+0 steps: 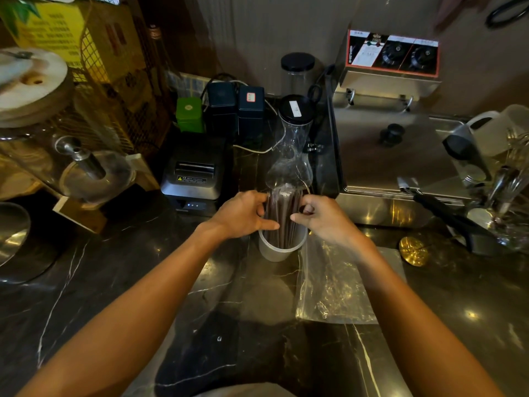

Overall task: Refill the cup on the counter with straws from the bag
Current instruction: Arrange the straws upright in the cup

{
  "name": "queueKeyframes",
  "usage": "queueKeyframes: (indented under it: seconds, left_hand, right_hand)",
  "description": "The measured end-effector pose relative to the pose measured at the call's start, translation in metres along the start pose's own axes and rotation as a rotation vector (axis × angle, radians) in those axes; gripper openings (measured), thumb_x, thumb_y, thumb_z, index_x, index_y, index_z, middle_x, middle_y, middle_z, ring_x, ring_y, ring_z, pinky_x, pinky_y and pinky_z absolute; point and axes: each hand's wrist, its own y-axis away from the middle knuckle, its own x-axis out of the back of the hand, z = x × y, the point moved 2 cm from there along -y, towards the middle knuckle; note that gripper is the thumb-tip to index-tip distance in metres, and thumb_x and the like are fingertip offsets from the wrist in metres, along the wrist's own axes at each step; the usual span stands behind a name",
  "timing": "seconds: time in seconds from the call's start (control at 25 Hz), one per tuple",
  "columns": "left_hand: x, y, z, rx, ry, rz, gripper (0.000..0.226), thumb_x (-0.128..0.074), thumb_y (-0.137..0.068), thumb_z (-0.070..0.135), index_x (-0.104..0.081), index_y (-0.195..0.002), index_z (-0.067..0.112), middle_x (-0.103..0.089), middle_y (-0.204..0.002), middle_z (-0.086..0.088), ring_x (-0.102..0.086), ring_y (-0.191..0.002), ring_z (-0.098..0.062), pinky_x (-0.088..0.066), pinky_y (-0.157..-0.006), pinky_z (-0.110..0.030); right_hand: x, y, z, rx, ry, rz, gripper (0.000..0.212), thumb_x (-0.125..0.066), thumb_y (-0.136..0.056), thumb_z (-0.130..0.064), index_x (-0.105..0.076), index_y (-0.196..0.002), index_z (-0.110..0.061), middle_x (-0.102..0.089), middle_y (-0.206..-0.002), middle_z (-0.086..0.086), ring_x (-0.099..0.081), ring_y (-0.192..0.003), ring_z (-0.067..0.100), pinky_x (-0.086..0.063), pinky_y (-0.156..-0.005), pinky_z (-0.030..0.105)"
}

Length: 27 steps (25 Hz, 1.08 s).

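Both hands, left hand (243, 213) and right hand (320, 217), clasping straws (282, 216) upright in cup (276, 250), bunching them; emptied-looking bag (335, 285) flat on tabletop (143, 282) beside.

The counter (86, 282) is dark, shiny stone with thin white lines. The cup (274, 250) in the middle looks like cloudy, matt plastic. The bag (332, 285) beside it is clear, crinkly, shiny plastic. At the upper right, the fryer (395, 156) is smooth, shiny metal. The printer (194, 176) is black matt plastic.
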Motion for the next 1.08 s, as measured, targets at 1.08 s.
queueKeyframes:
  seconds: [1.08]
  left_hand:
    - [-0.005, 0.013, -0.017, 0.003, 0.084, 0.289, 0.018, -0.073, -0.094, 0.027, -0.076, -0.083, 0.013, -0.069, -0.086, -0.004, -0.066, -0.081, -0.014, -0.054, -0.081, -0.026]
  right_hand:
    - [-0.008, 0.023, 0.015, -0.119, -0.146, -0.012, 0.008, -0.063, -0.101, -0.037, -0.068, -0.096, -0.032, -0.072, -0.106, 0.0, -0.067, -0.072, 0.006, -0.054, -0.055, 0.028]
